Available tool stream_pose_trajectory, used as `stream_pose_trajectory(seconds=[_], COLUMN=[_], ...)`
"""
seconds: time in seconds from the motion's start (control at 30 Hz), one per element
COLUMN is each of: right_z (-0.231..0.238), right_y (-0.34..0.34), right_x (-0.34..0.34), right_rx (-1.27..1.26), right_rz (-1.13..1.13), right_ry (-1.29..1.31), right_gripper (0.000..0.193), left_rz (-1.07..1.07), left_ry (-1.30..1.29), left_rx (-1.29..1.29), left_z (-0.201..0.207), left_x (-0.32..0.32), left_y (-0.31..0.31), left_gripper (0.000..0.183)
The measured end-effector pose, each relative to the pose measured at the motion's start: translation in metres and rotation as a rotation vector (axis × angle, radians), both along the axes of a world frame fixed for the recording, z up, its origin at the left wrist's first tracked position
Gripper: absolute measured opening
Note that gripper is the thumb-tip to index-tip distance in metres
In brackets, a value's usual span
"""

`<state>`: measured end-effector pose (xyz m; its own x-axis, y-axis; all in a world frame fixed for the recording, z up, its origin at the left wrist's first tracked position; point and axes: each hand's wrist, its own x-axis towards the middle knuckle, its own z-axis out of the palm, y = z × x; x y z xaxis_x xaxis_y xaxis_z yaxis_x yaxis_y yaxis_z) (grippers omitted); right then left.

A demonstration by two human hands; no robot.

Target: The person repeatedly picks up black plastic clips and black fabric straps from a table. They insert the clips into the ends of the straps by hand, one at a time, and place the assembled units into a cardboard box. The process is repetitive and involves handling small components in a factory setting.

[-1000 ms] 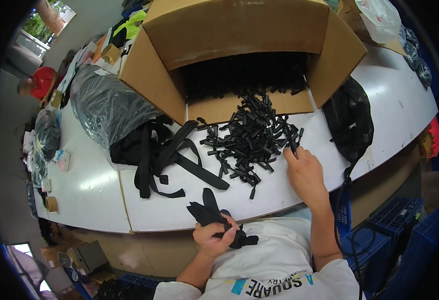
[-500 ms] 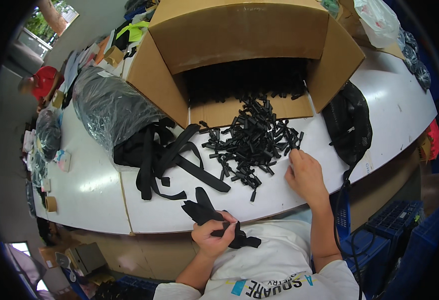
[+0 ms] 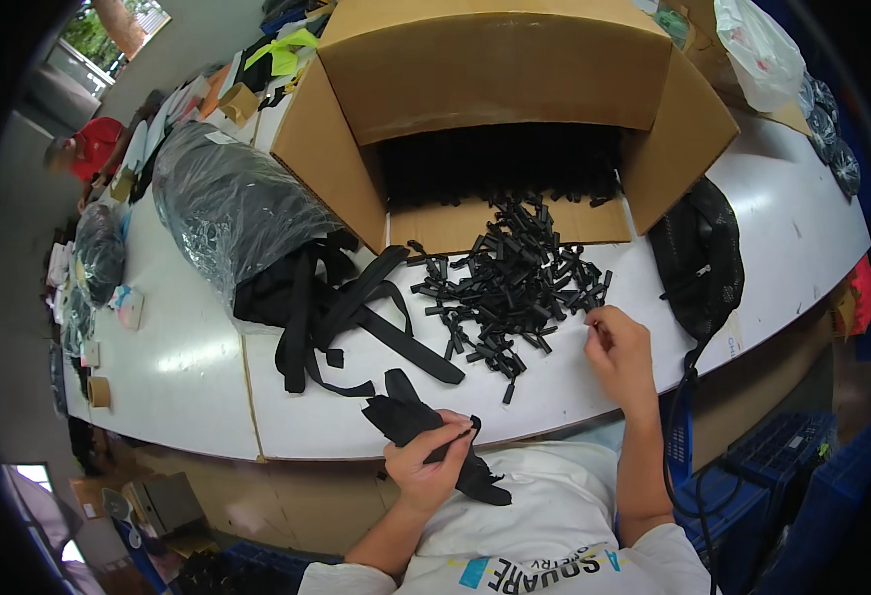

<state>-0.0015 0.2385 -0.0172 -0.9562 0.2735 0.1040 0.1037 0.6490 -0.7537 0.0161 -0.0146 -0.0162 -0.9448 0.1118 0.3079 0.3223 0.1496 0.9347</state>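
Note:
My left hand (image 3: pixel 425 464) is closed around a bundle of black fabric strips (image 3: pixel 401 415) in front of the table's near edge. The strips' ends stick out above the fist and hang below it. A heap of small black tube-shaped plastic pieces with short loops (image 3: pixel 520 283) lies before the open carton. Beside the heap's right edge is my right hand (image 3: pixel 622 359), its fingers curled toward the thumb. Whatever the fingertips hold is too small to make out. More black straps (image 3: pixel 331 307) spill from a clear plastic bag (image 3: pixel 232 203) left of the heap.
A large cardboard carton (image 3: pixel 500 74) lies open toward me, dark pieces inside. A black mesh bag (image 3: pixel 698 258) sits right of it on the white table (image 3: pixel 192 362). Blue crates (image 3: pixel 777 446) stand below right. A person in red (image 3: pixel 96 147) is at far left.
My right hand has drawn back slightly from the heap, and its fingers have curled in. My left hand has risen a little and turned with the strips. The view has shifted slightly.

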Motion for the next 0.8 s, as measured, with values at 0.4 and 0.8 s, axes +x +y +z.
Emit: stream_pose_trajectory(seconds=[0.4,0.8], right_z=[-0.019,-0.023], right_y=[0.011,0.011], right_x=[0.006,0.001], right_rx=[-1.042,-1.142], right_rz=[-0.126,-0.063], right_ry=[0.145,0.247], right_gripper=[0.009,0.022], left_rz=[-0.07,0.044], left_ry=[-0.045,-0.168], left_rx=[-0.065,0.031], left_z=[0.004,-0.004], left_x=[0.001,0.009], left_y=[0.001,0.01], left_gripper=[0.017,0.015])
